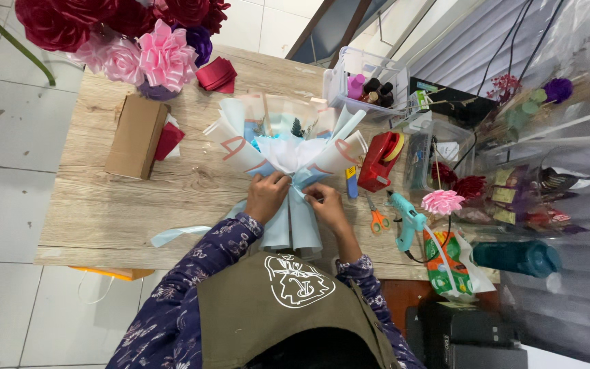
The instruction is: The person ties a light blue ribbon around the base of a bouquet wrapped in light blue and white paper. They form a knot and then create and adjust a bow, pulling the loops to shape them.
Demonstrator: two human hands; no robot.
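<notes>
A wrapped bouquet [288, 154] lies flat near the middle of the wooden table [104, 212], its fanned top of white and pale blue paper pointing away from the person and its narrow stem end pointing toward them. Both hands meet at the waist of the wrap, where the paper gathers tightest. The left hand [265, 195] is closed around that neck, fingers curled in, which looks like a way of keeping the folds bunched so they don't spring open. The right hand [326, 205] sits just beside it with fingertips pressed together, pinching something thin at the gather; it seems to be the pale blue ribbon [179, 234], whose loose end trails off to the left across the tabletop, though the pinch itself is too small to make out. Tools sit within easy reach on the right: orange-handled scissors [377, 219], a teal glue gun [406, 222] with its cord running off the edge, and a red tape dispenser [382, 160]. A clear box of small bottles [370, 85] stands behind them. On the far left, a cardboard box [134, 137] lies beside red paper pieces [216, 74], and large pink and dark red paper flowers [145, 55] crowd the far corner, well apart from the work.
</notes>
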